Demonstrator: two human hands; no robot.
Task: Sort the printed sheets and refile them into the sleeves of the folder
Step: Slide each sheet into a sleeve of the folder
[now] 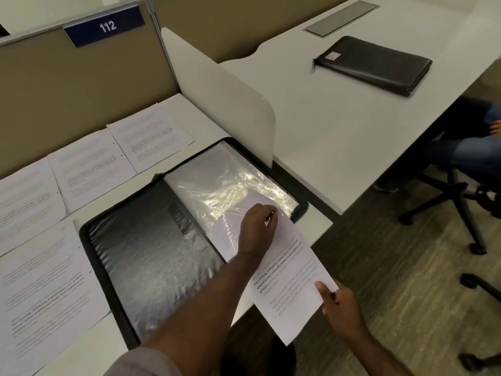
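My left hand [257, 229] covers the middle of the sheet [287, 283], and my own knuckles hide its fingertips from me. The sheet's top end sits under the glare of the clear sleeve [233, 191], print unreadable there. Text on the loose sheets [89, 169] along the desk is blurred, and the nearest one runs off the left edge. A seated person [477, 156] is cut off at the right.

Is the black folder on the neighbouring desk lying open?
No, that black folder lies closed and flat on the neighbouring desk, nothing on it.
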